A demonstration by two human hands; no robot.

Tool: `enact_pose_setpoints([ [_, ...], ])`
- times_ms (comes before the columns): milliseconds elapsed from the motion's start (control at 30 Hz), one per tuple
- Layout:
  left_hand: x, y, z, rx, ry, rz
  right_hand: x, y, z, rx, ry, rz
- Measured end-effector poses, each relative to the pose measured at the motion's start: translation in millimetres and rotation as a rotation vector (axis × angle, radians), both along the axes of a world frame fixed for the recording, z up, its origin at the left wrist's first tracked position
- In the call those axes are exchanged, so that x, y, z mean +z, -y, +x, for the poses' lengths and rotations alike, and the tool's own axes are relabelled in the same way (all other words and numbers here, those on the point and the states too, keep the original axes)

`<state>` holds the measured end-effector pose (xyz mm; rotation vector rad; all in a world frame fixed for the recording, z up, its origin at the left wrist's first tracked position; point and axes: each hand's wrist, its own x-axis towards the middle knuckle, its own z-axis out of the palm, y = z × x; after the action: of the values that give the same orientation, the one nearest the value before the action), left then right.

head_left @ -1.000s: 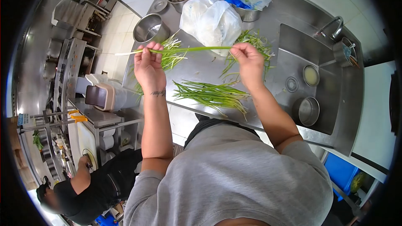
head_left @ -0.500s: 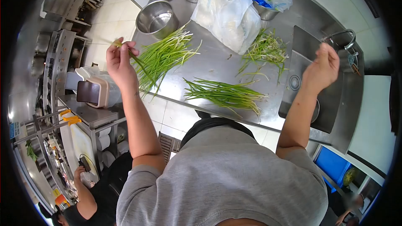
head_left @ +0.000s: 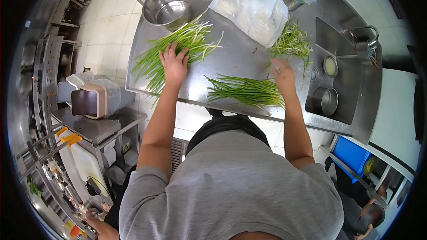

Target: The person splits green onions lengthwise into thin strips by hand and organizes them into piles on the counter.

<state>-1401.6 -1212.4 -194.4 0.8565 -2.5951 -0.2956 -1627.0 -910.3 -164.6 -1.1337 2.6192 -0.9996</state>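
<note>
My left hand (head_left: 175, 64) rests on a spread pile of green stalks with pale ends (head_left: 153, 69) at the left of the steel counter (head_left: 195, 84); its fingers are apart. Over the counter's right part is my right hand (head_left: 283, 76), fingers spread and slightly blurred, with nothing in it. It is between a heap of short trimmings (head_left: 293, 40) and the right end of a second bundle of green stalks (head_left: 240, 91), which lies near the front edge.
Behind the piles stand a steel pot (head_left: 168, 9) and a white plastic bag (head_left: 253, 9). The sink (head_left: 342, 93) at the right holds two metal bowls. Beside the counter at the left are plastic containers (head_left: 100, 100). Other people show at the lower corners.
The long stalk stretched between my hands is no longer held. My left hand has come down onto the left pile. My right hand swung out over the sink, then back left, and has opened.
</note>
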Motion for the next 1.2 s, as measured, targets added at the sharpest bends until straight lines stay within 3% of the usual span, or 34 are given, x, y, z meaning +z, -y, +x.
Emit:
enact_pose_setpoints([
  [300,9,16,-8,0.062,-0.036,0.019,12,65,61,0.098,0.054,-0.033],
  [400,20,17,-11,0.021,-0.167,-0.012,29,108,75,0.192,0.067,-0.067],
  [467,22,19,-13,-0.008,-0.220,0.033,16,142,87,0.167,0.311,-0.287],
  [567,25,22,-13,-0.015,-0.269,0.106,7,191,102,0.068,0.855,-0.387],
  [667,26,22,-12,-0.023,-0.262,0.142,-3,221,110,-0.082,1.211,-0.282],
  [833,29,22,-9,-0.077,-0.313,0.167,-11,237,114,-0.064,1.286,-0.404],
  [933,34,20,-9,0.014,-0.398,0.567,-8,238,113,-0.060,1.250,-0.438],
  [1200,63,31,-4,-0.025,-0.342,0.600,12,228,70,-0.148,1.265,-0.645],
])
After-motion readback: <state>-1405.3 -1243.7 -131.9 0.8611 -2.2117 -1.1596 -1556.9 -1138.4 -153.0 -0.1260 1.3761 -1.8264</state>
